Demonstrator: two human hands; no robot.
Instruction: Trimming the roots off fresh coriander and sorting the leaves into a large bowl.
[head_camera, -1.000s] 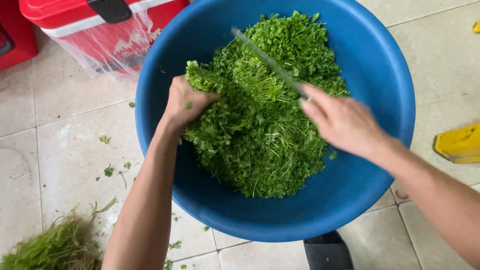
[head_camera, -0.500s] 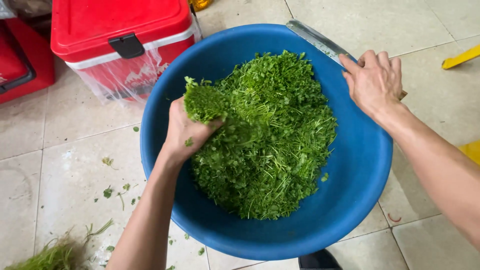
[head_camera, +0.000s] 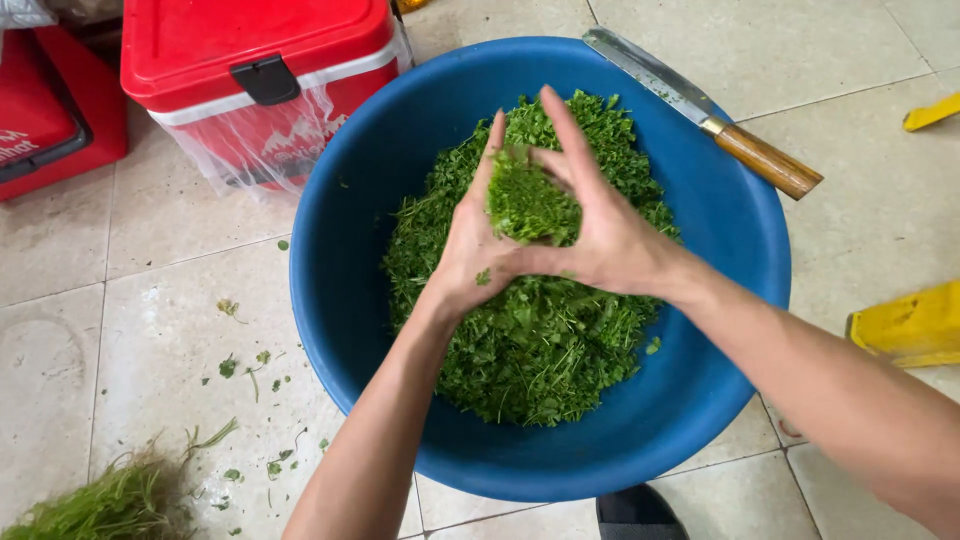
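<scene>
a clump of chopped greens is cupped between the left hand and the right hand, both grips closed around it from opposite sides, with the fingers raised and the heels of the hands pressed together below. the left grip is wrapped on the clump's left side, the right grip on its right, and the right forefinger is extended upward above the clump. directly beneath the grip the rest of the chopped greens is heaped in a large blue basin, which is set on the tiled floor.

beyond the grip and to its right, a cleaver with a wooden handle is laid across the basin's far rim, well apart from both hands. beyond the grip and to its left, a red cooler box partly wrapped in clear plastic is seen just beside the basin. nearer than the grip and far to its left, a bundle of green stems is lying on the floor, with small leaf scraps scattered between it and the basin. to the right of the grip, past the basin, a yellow object is partly visible at the edge.
</scene>
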